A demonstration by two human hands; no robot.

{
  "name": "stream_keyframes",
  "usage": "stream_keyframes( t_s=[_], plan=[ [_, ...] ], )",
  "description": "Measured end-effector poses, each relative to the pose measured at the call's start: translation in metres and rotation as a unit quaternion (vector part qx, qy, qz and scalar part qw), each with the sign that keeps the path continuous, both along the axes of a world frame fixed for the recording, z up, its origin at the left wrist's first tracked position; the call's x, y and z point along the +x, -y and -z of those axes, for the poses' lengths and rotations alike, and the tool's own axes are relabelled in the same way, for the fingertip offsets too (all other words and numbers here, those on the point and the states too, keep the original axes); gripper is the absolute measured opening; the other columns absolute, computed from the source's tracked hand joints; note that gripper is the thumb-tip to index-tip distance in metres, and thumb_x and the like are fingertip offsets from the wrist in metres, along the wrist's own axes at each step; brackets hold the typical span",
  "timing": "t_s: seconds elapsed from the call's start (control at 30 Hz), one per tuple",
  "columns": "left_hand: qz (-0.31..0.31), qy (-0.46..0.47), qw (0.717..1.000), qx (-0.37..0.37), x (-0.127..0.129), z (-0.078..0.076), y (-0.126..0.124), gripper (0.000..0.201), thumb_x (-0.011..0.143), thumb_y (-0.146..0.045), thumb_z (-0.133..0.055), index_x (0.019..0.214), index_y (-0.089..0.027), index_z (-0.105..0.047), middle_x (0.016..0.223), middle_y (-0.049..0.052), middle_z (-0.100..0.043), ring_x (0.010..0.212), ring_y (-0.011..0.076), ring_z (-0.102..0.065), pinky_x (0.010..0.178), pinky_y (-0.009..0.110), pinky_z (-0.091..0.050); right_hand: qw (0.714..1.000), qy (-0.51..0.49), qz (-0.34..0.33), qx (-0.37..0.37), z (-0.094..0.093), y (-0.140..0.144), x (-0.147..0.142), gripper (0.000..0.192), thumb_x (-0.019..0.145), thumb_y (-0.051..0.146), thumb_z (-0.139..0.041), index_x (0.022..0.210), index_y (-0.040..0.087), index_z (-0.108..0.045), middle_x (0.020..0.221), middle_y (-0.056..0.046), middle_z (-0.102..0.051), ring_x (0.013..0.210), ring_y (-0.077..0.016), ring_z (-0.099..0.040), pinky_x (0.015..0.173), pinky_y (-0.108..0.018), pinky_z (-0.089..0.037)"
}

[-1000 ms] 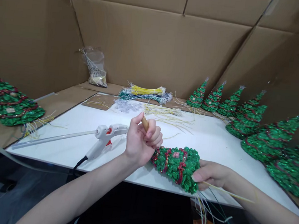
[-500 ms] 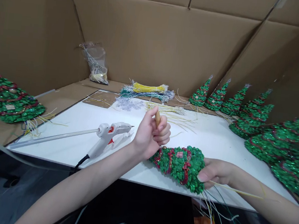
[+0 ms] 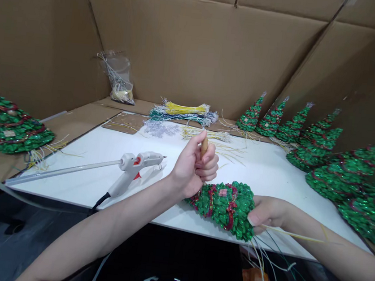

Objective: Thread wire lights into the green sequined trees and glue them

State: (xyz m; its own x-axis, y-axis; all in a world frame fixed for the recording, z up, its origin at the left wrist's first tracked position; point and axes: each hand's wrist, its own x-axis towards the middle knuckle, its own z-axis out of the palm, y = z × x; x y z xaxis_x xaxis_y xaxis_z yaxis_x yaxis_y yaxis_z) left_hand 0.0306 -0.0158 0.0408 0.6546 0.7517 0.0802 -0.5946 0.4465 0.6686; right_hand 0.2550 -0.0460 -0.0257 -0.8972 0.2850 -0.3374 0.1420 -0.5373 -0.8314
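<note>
A small green sequin tree (image 3: 225, 204) with red garland lies on its side at the front edge of the white board (image 3: 105, 149). My right hand (image 3: 267, 214) grips its wide base, where thin yellow and green wires hang out. My left hand (image 3: 194, 167) is closed in a fist around a wooden-handled tool (image 3: 204, 146), held upright over the tree's narrow end. The tool's tip is hidden behind my fingers and the tree.
A white hot glue gun (image 3: 133, 166) with a long glue stick lies left of my left hand. Bundles of yellow, green and white wires (image 3: 185, 113) sit at the back. Several finished trees (image 3: 312, 145) stand along the right; another (image 3: 9, 125) lies far left. Cardboard walls surround the board.
My left hand with the tool has shifted right and slightly up, over the tree's narrow end. The right hand keeps its grip on the tree's base.
</note>
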Motion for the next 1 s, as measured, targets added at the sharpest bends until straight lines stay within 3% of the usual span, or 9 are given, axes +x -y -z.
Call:
stream_keyframes(
  t_s=[0.23, 0.57, 0.73, 0.87, 0.93, 1.0],
  plan=[
    [-0.04, 0.03, 0.997, -0.055, -0.003, 0.005, 0.0, 0.06, 0.099, -0.05, -0.026, 0.049, -0.018, -0.031, 0.043, -0.008, -0.014, 0.035, 0.006, -0.011, 0.036, 0.021, -0.011, 1.0, -0.021, -0.013, -0.006, 0.001, 0.0, 0.0, 0.052, 0.071, 0.046, -0.075, 0.047, 0.017, -0.039, 0.031, 0.011, -0.027, 0.03, -0.0016, -0.022, 0.034, -0.018, -0.014],
    [-0.039, 0.022, 0.998, -0.052, -0.003, 0.009, -0.002, 0.059, 0.1, -0.051, -0.027, 0.051, -0.017, -0.033, 0.045, -0.008, -0.013, 0.037, 0.0062, -0.01, 0.038, 0.021, -0.01, 0.999, -0.028, -0.038, -0.002, 0.0, -0.002, 0.0, 0.056, 0.074, 0.048, -0.074, 0.046, 0.017, -0.037, 0.032, 0.011, -0.027, 0.03, -0.0017, -0.022, 0.033, -0.018, -0.015],
    [-0.08, 0.018, 0.997, 0.003, -0.002, 0.02, -0.003, 0.051, 0.101, -0.05, -0.029, 0.072, -0.017, -0.053, 0.048, -0.008, -0.02, 0.038, 0.0056, -0.017, 0.039, 0.018, -0.016, 0.999, -0.04, -0.031, 0.003, 0.001, -0.002, -0.001, 0.056, 0.074, 0.048, -0.074, 0.047, 0.017, -0.037, 0.031, 0.011, -0.026, 0.029, -0.0015, -0.022, 0.032, -0.018, -0.015],
    [-0.176, -0.066, 0.978, 0.091, -0.006, 0.033, -0.002, 0.036, 0.1, -0.044, -0.041, 0.094, -0.015, -0.062, 0.069, -0.001, -0.048, 0.061, 0.0073, -0.048, 0.056, 0.017, -0.038, 0.998, -0.061, -0.03, 0.011, 0.011, -0.003, 0.003, 0.05, 0.073, 0.044, -0.075, 0.052, 0.017, -0.038, 0.032, 0.012, -0.027, 0.028, -0.0008, -0.021, 0.032, -0.018, -0.012],
    [-0.203, -0.121, 0.962, 0.136, -0.011, 0.035, 0.001, 0.034, 0.098, -0.044, -0.047, 0.095, -0.014, -0.064, 0.078, 0.001, -0.05, 0.069, 0.0075, -0.048, 0.062, 0.017, -0.039, 0.998, -0.042, -0.035, 0.023, 0.014, -0.005, 0.007, 0.049, 0.071, 0.045, -0.076, 0.057, 0.018, -0.038, 0.034, 0.013, -0.026, 0.029, -0.0004, -0.019, 0.033, -0.018, -0.011],
    [-0.198, -0.165, 0.95, 0.176, -0.019, 0.033, 0.006, 0.031, 0.095, -0.045, -0.051, 0.095, -0.016, -0.063, 0.076, -0.001, -0.045, 0.064, 0.0063, -0.042, 0.058, 0.016, -0.036, 0.996, -0.001, -0.069, 0.06, 0.015, -0.009, 0.01, 0.048, 0.072, 0.049, -0.073, 0.061, 0.018, -0.038, 0.036, 0.013, -0.024, 0.031, -0.001, -0.019, 0.035, -0.019, -0.013]
  ],
)
